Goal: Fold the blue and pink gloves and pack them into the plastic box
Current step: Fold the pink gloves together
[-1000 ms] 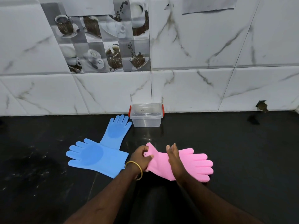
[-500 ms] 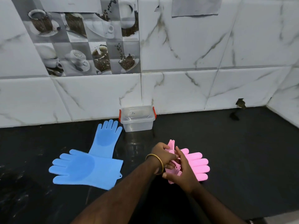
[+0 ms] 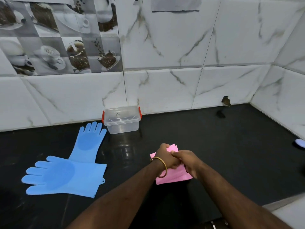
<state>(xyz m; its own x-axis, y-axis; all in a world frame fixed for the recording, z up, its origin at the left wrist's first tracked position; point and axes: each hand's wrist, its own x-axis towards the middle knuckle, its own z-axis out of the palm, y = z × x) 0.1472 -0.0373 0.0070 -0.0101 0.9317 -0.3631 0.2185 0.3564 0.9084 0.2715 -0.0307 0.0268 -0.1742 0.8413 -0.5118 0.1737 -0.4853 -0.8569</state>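
Two hands on the pink gloves [image 3: 171, 178] rn — left hand [image 3: 165, 157] and right hand [image 3: 186, 161] both curl fingers round the folded bundle, pressing it on the black counter [image 3: 231, 154]. Both blue gloves [image 3: 66, 176] lie flat & unfolded to the left, one cuff over the other. Plastic box [image 3: 122, 121] sits open by the wall, nothing in it afaict. Risk imo: silicone is springy — let go early and the fold pops open, then it won't fit thru the box mouth.

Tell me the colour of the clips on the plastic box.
Red clips on the plastic box, clearest in the head view.
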